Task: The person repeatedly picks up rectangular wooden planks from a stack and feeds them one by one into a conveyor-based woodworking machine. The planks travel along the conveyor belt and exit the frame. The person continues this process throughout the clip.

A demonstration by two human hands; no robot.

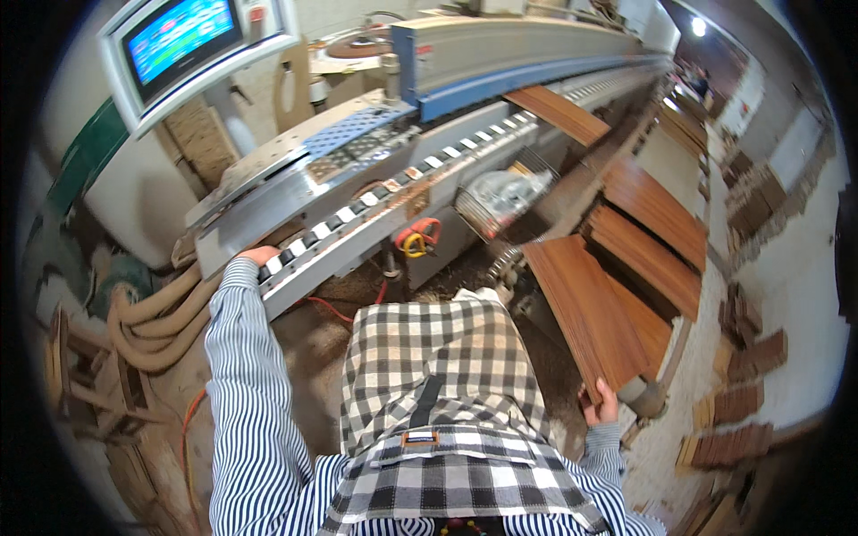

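At the near end of an edge banding machine's roller rail (348, 213), my left hand (260, 255) rests, its fingers partly hidden behind the rail. On the right, my right hand (598, 402) grips the near corner of a wood-grain panel (583, 301), thumb on top. That panel slants over other brown boards (643, 248) stacked beside the machine. Farther along the machine, another wood-grain board (560, 114) sticks out from under the blue-edged pressure beam (509, 74).
A wire basket (506, 191) with plastic bags hangs below the rail, near orange-and-yellow handled tools (418, 237). A control screen (184, 40) stands upper left, above coiled hoses (154, 335). Board stacks (730, 445) line the right-hand floor. Red cable (328, 308) runs beneath the rail.
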